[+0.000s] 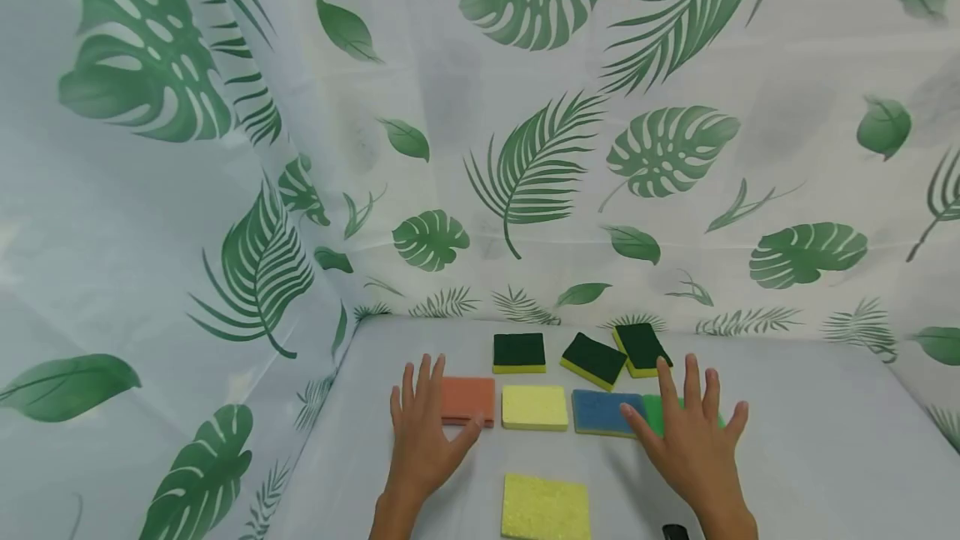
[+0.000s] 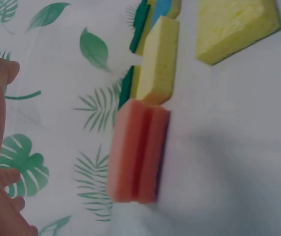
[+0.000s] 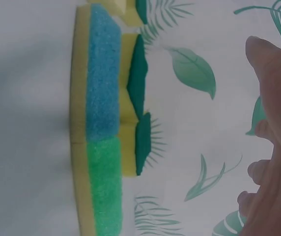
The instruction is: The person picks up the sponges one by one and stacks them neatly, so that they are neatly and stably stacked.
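My left hand hovers with spread fingers at the left, partly covering a salmon-orange sponge in the head view. Spread likewise, my right hand hangs over the right side and hides part of a green sponge. The green one abuts a blue sponge. Between the hands lies a pale yellow sponge, with a brighter yellow sponge nearer to me. Both wrist views show a gap between the hand and the sponges; neither hand holds anything.
Behind the row lie three yellow sponges with dark green tops: one on the left, a tilted one in the middle, and one on the right. A small black object shows at the bottom edge. Leaf-patterned cloth walls the white surface.
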Available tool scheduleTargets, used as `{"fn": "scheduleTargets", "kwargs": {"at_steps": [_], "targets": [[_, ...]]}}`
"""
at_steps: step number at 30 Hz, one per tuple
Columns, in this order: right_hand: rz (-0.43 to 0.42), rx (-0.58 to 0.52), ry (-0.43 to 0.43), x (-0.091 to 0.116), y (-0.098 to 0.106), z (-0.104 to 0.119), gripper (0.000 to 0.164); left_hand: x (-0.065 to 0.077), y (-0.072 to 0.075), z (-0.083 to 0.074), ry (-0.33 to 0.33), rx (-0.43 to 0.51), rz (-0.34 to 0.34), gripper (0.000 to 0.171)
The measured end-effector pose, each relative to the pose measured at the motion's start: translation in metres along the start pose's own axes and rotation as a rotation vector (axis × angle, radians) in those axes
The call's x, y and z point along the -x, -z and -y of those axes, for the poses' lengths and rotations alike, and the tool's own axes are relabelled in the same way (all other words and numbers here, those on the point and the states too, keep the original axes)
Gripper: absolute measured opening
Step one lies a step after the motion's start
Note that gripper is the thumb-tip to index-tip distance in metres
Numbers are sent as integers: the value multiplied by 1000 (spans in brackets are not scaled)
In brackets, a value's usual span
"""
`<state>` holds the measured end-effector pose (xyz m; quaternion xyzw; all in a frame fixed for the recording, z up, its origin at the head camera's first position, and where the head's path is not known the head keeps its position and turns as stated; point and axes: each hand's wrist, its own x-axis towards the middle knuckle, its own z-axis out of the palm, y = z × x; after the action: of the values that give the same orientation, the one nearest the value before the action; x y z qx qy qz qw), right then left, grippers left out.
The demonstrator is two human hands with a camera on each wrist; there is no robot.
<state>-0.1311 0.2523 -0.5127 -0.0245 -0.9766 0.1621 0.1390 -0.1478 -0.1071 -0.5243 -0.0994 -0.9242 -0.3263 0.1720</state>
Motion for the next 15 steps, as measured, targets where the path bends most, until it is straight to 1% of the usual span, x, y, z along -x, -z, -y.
{"fn": "scheduleTargets", "kwargs": {"at_steps": [5, 9, 12, 15], "targets": [[5, -8, -13, 3, 0, 1, 95, 16, -13, 0, 16, 20, -14, 93], [7, -8, -17, 4, 0, 1, 94, 28, -22, -1, 73, 48, 15, 87], [10, -18, -20, 6, 0, 0, 93, 36, -29, -1, 111, 110, 67, 81], [10, -28, -24, 7, -1, 1, 93, 45, -37, 0, 151, 185, 164, 79]]}}
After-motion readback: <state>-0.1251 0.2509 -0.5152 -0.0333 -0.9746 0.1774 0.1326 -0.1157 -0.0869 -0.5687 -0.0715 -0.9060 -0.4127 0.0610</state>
